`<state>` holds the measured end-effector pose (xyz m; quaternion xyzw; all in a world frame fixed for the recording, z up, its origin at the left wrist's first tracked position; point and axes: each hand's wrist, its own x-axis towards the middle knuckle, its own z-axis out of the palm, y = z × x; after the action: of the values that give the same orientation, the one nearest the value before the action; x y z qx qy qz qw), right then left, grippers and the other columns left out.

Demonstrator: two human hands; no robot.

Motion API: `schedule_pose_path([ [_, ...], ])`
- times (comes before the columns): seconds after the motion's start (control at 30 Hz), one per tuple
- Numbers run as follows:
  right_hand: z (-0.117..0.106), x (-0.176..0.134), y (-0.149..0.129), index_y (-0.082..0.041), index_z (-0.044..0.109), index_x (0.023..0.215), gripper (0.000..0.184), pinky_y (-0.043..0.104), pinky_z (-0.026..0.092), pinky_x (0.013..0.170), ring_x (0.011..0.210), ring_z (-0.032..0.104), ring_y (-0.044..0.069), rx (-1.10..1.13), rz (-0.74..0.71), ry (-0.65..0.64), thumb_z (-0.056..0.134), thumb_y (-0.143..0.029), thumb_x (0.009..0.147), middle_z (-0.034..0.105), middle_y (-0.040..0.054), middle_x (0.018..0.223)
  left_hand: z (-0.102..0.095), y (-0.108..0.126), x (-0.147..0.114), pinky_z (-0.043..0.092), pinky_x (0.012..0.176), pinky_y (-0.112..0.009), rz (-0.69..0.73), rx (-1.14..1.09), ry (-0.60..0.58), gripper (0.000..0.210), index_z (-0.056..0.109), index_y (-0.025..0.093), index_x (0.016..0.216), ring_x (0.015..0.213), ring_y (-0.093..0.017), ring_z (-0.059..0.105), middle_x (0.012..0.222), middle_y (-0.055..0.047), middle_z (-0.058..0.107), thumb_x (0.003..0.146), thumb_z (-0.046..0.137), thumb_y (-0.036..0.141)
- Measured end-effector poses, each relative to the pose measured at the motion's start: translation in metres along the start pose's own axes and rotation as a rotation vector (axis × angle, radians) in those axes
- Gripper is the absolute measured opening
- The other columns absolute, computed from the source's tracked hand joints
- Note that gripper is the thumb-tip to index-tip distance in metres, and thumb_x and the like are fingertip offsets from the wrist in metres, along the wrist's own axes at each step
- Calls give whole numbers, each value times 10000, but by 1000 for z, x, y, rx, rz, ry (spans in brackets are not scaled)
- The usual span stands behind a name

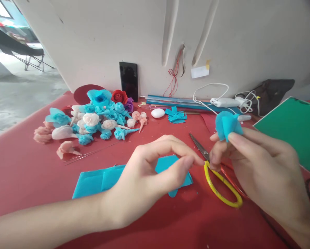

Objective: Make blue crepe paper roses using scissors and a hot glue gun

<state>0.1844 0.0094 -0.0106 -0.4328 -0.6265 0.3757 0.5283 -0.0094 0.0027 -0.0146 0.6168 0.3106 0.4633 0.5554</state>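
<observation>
My right hand (pixel 261 162) pinches a blue crepe-paper flower (pixel 226 125) between thumb and fingers, raised above the table at the right. My left hand (pixel 155 166) is over the middle of the table, thumb and index finger drawn together with nothing visible between them. Under it lies a folded strip of blue crepe paper (pixel 100 180), partly covered by the hand. Scissors (pixel 219 190) with one yellow and one red handle loop lie between my hands, and my right hand hides some of them. Near the left index fingertip is the yellow loop.
Blue, white, pink and red paper flowers (pixel 91 119) are heaped at the left by thin wires (pixel 89 153). Behind stand a phone (pixel 129 81), a white egg-shaped object (pixel 158 113), blue paper scraps (pixel 176 115), a white power strip (pixel 224 102) and a green board (pixel 292 131).
</observation>
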Motion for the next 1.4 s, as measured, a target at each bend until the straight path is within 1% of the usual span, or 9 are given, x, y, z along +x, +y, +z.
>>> schedule_pose_path([
  [0.13, -1, 0, 0, -244, 667, 775, 169, 171, 500, 578, 617, 598, 101, 5, -2, -11, 572, -313, 898, 624, -19, 632, 2, 1, 1, 460, 699, -167, 49, 22, -2, 157, 677, 226, 779, 726, -81, 535, 791, 42, 617, 838, 589, 111],
  [0.2, -1, 0, 1, -248, 666, 766, 172, 167, 502, 577, 630, 603, 104, 17, 8, -23, 572, -307, 898, 628, -15, 643, 3, 1, 1, 459, 702, -163, 64, 14, 2, 169, 680, 222, 778, 728, -81, 537, 792, 42, 626, 822, 592, 84],
  [0.43, 1, 1, 1, -267, 677, 875, 143, 168, 509, 564, 561, 577, 96, 51, 35, -61, 554, -331, 909, 613, -22, 619, 4, 1, 1, 464, 650, -130, 49, -47, 24, 210, 674, 229, 745, 691, -65, 533, 791, 50, 630, 774, 612, 30],
  [0.6, -1, 0, 2, -255, 660, 836, 151, 174, 506, 586, 598, 587, 102, 30, 39, -46, 553, -331, 910, 618, -17, 631, 3, 0, 1, 457, 530, -141, 10, -120, 39, 95, 655, 247, 778, 654, -65, 544, 822, 49, 610, 802, 666, 156],
  [0.7, -2, 1, 2, -260, 668, 866, 148, 180, 505, 583, 598, 585, 102, 32, 21, -56, 545, -326, 916, 623, -14, 640, 3, 0, 1, 450, 481, -139, -7, -166, 33, 83, 649, 246, 774, 611, -58, 537, 818, 51, 599, 806, 667, 171],
  [0.93, 0, 1, 3, -238, 659, 839, 149, 193, 495, 563, 588, 584, 112, 44, 15, -54, 558, -326, 903, 618, -6, 623, 4, -1, 1, 466, 491, -152, -32, -202, 50, 90, 630, 228, 733, 537, -48, 505, 738, 51, 595, 801, 685, 206],
  [1.1, 1, 1, 1, -239, 661, 842, 153, 185, 493, 562, 582, 582, 106, 50, 35, -56, 558, -333, 905, 615, -8, 620, 3, -2, 3, 462, 478, -136, -8, -213, 45, 92, 686, 257, 741, 614, -62, 542, 807, 47, 608, 810, 674, 197],
  [1.23, 2, 2, 0, -249, 665, 841, 150, 181, 501, 566, 575, 580, 102, 51, 38, -57, 566, -345, 898, 615, -10, 621, 1, -4, 4, 466, 459, -144, -21, -231, 29, 99, 709, 278, 767, 544, -44, 517, 836, 51, 612, 830, 652, 228],
  [1.4, 0, 2, 0, -254, 668, 834, 157, 166, 497, 557, 574, 581, 96, 55, 30, -57, 559, -346, 901, 616, -11, 616, 0, -4, 4, 481, 573, -125, -11, -166, 54, 118, 721, 276, 776, 686, -70, 562, 829, 50, 649, 849, 633, 249],
])
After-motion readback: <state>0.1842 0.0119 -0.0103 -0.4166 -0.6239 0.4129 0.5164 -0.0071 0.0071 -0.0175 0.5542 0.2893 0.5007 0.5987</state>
